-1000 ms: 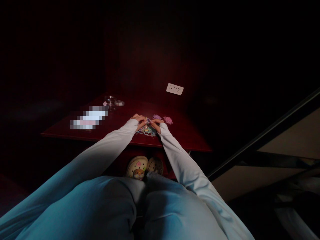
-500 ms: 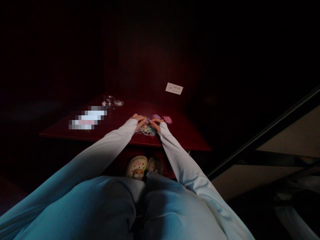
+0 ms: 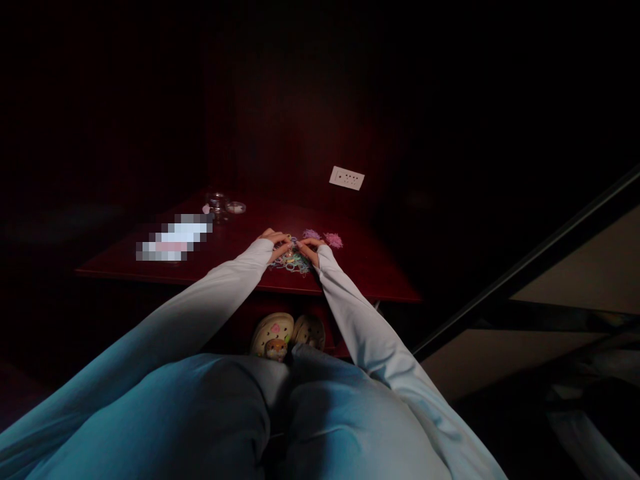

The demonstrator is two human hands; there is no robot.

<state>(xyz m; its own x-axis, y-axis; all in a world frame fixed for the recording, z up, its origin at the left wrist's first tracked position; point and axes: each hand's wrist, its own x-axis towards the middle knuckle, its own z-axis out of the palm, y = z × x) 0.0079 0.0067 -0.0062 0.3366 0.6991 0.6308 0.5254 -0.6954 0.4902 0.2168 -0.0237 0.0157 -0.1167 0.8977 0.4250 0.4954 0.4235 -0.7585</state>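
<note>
A loose heap of thin pastel elastic bands [image 3: 296, 265] lies near the table's front edge, mostly blue, green and yellow. Over its left side is my left hand [image 3: 275, 244], fingers bent and tips drawn together at the heap. My right hand [image 3: 311, 251] reaches in from the other side, thumb and fingers pinched close to the left fingertips. Whatever sits between the fingertips is too small to make out. Just beyond my right hand are a small purple pile of bands [image 3: 311, 234] and a pink pile of bands [image 3: 333, 240].
A clear jar [image 3: 217, 203] stands at the back left, with a round clear lid [image 3: 236, 208] beside it. A blurred-out bright object [image 3: 175, 239] lies on the left of the dark red table [image 3: 240, 267]. A white socket plate [image 3: 347, 177] is on the back wall.
My fingertips have shifted slightly over the heap, and a purple strand seen between the hands is less distinct. The view has moved a little; the piles look the same.
</note>
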